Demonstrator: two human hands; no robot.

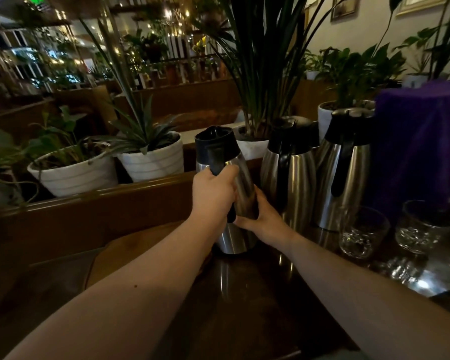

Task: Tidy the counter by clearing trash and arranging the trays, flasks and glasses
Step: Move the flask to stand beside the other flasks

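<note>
The person's left hand (213, 194) is closed around the black handle of a steel flask (227, 188), while the right hand (261, 216) presses its fingers and palm against the flask's lower right side. The flask stands slightly tilted on the dark counter (257, 294), towards the far edge, just beside a round wooden tray (120, 253) on its left. Two more steel flasks stand along the far edge to the right: a middle flask (289, 172) close beside the held one, and a right flask (346, 170) touching a purple cloth (421, 152). Two glasses sit near the right edge, a nearer glass (363, 231) and a farther glass (424, 226). White plant pots (151, 162) line the ledge behind.
</note>
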